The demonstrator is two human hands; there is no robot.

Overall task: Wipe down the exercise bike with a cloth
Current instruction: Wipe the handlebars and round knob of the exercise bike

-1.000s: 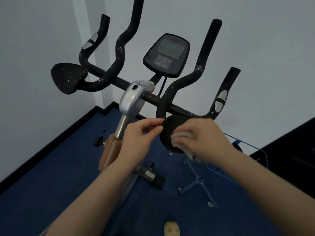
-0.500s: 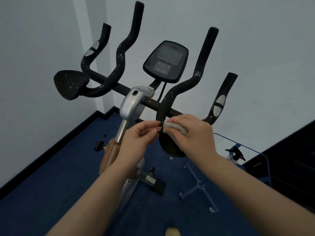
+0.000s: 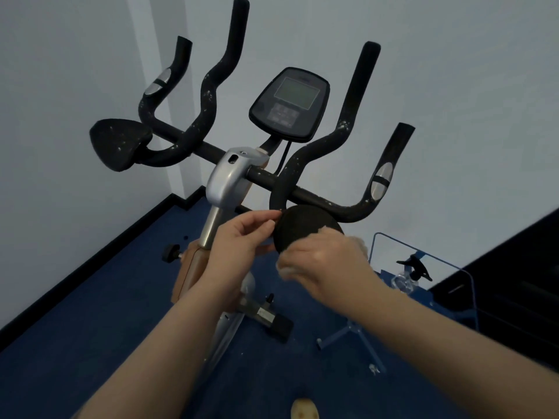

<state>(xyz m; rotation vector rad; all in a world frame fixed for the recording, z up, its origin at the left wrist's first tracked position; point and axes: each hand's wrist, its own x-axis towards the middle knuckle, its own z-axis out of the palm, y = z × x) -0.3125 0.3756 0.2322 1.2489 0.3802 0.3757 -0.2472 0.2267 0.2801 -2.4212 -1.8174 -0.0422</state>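
Observation:
The exercise bike [image 3: 230, 179] stands in front of me, with black speckled handlebars, a grey console [image 3: 289, 104] and a silver stem. A round black elbow pad [image 3: 302, 228] sits on the right side of the bar. My left hand [image 3: 242, 243] pinches the pad's left edge. My right hand [image 3: 326, 261] is closed on a pale cloth [image 3: 282, 269], mostly hidden under the fingers, and presses it against the pad's lower front. A second elbow pad [image 3: 118, 146] at the left carries white specks.
Blue carpet covers the floor between white walls with a dark skirting. A blue wire rack [image 3: 402, 267] holding a spray bottle [image 3: 411, 272] stands at the right of the bike. A dark piece of furniture [image 3: 508, 282] fills the right edge.
My right hand with the cloth has slid down from the pad's top edge to its lower front. My left hand has kept its pinch on the pad's left edge.

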